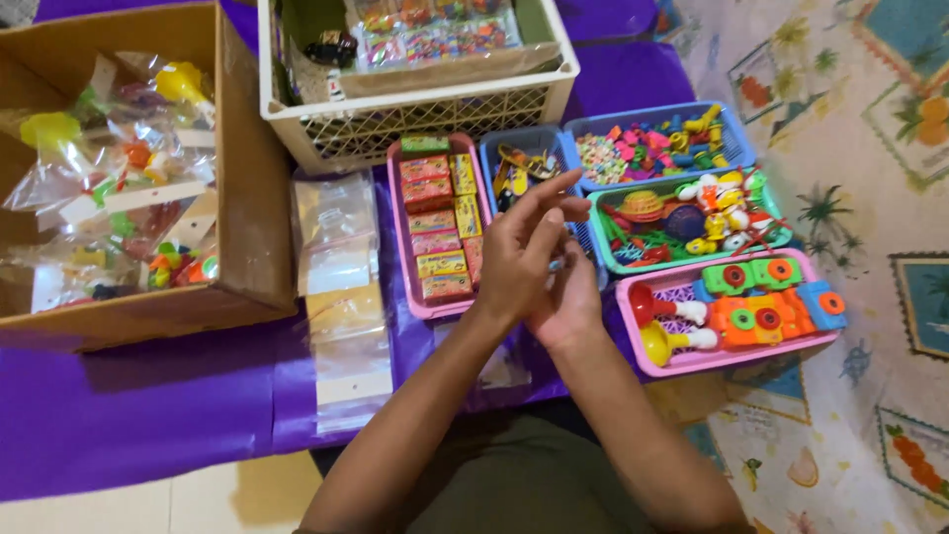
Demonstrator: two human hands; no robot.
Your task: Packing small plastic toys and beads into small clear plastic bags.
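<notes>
The left hand (522, 252) and the right hand (571, 297) are meeting above the near end of the small blue plastic basket (534, 148), the left lying over the right with its fingers stretched toward the far side. Whether either hand is gripping anything I cannot tell — the palms are hiding each other.

Taking that blue basket as the landmark: just to its left is sitting the pink plastic tray of small printed cardboard boxes (440, 222), and left again, the stack of clear empty plastic bags (341, 297) lying on the purple cloth (148, 405). Further left is standing the open brown cardboard box of bagged toys (129, 188). Beyond the basket is resting the white slatted plastic crate (415, 89). To its right are lying the green plastic basket of mixed toys (692, 222) and — nearer the person — the pink plastic basket of toy cameras and horns (732, 307).
</notes>
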